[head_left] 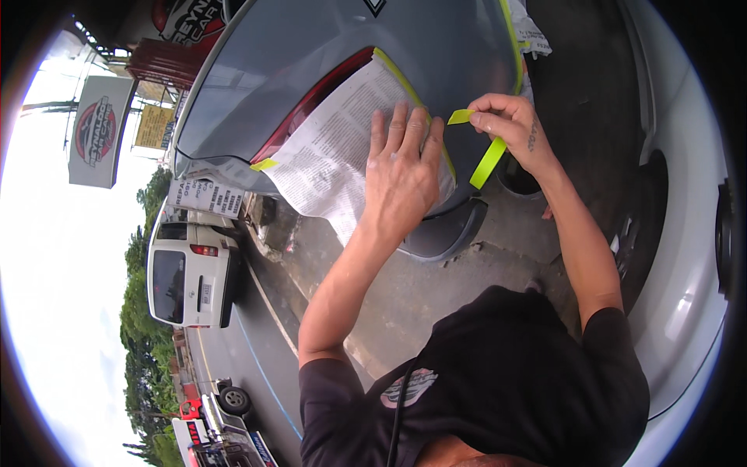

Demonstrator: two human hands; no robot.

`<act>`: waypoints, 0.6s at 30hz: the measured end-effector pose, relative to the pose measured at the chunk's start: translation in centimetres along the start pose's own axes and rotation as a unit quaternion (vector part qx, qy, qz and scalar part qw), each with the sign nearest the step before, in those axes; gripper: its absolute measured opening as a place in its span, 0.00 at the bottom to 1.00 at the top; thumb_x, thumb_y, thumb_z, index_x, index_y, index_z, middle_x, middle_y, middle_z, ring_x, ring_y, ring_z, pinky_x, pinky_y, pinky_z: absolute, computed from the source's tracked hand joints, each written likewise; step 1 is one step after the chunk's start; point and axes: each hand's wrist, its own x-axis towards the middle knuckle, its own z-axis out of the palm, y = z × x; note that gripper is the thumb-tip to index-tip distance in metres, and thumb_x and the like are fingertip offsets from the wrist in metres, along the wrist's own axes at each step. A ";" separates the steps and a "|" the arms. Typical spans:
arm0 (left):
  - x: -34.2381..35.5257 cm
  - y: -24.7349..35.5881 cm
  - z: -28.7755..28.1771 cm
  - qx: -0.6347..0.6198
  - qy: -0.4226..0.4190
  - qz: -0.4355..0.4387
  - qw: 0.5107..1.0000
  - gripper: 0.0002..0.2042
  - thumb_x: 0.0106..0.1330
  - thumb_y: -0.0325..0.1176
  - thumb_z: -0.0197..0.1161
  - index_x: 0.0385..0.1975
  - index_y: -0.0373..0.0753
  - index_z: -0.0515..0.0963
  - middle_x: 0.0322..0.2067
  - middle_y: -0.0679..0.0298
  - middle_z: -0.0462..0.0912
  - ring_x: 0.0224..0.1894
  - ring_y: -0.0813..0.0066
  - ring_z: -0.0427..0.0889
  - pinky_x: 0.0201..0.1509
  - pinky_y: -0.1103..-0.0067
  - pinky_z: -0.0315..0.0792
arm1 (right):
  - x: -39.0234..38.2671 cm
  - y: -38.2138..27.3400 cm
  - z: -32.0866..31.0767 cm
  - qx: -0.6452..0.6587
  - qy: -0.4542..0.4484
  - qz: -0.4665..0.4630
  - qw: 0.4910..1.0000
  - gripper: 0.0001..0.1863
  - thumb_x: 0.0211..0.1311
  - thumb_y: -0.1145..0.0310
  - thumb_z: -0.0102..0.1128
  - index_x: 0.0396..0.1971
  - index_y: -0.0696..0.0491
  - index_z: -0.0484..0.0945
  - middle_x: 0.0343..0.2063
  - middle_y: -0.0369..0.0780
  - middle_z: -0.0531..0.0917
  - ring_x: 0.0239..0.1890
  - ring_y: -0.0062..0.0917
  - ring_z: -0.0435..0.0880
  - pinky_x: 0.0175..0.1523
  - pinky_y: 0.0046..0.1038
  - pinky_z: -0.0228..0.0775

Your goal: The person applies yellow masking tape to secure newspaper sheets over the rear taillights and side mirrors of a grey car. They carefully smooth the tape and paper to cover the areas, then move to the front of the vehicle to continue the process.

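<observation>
A sheet of newspaper [334,132] covers much of a red tail light [311,97] on a grey car body [443,47]. Yellow-green masking tape [397,72] runs along the sheet's upper right edge, and a short piece of tape [264,165] sits at its left corner. My left hand [401,167] lies flat on the paper, fingers stretched out, close to the taped edge. Just right of it, my right hand [517,132] pinches a loose strip of the same masking tape [489,165]. One end of that strip points toward the paper, while the other hangs below my fingers.
A white car [692,288] stands close on my right. More newspaper [531,35] is taped at the grey car's far edge. Below the covered light is a dark bumper piece [451,233]. At left, a white van [187,272] and a jeep-like vehicle [226,428] are on the road.
</observation>
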 end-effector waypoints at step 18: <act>1.3 -6.1 -0.4 0.124 -0.003 -0.002 0.992 0.21 0.66 0.30 0.68 0.55 0.25 0.77 0.70 0.48 0.67 0.68 0.46 0.73 0.72 0.47 0.68 | 15.2 -1.5 5.2 -0.060 -0.120 -0.140 0.981 0.12 0.73 0.62 0.68 0.36 0.57 0.87 0.24 0.30 0.82 0.26 0.12 0.75 0.31 0.20 0.65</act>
